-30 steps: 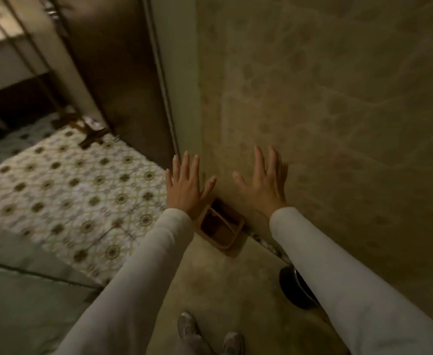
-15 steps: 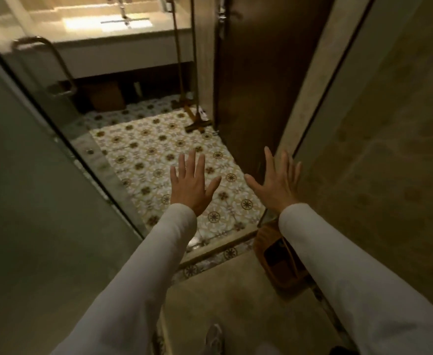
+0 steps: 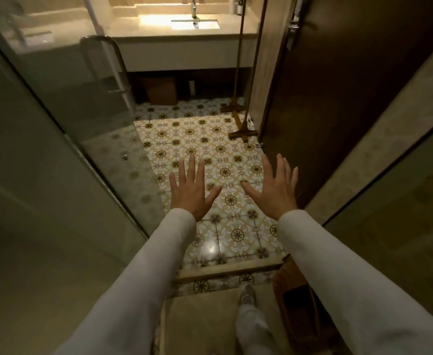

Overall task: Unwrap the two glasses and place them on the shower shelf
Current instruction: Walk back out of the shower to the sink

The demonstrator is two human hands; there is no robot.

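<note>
A glossy tiled floor (image 3: 205, 155) with yellow-and-white floral medallions and dark rosettes fills the centre. At twelve o'clock stands a cream stone counter (image 3: 184, 38); at two o'clock, a dark brown wooden door (image 3: 325, 98). Both long sleeves (image 3: 138, 283) are off-white.

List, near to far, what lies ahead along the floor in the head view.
Grey shoe → raised stone threshold → patterned yellow-and-white tiled floor → brown bin under the counter → lit sink basin → chrome faucet.

Head-worn wide-angle camera looks forward and down over a patterned tile floor (image 3: 210, 160), basin counter (image 3: 184, 38) at top of frame.
</note>
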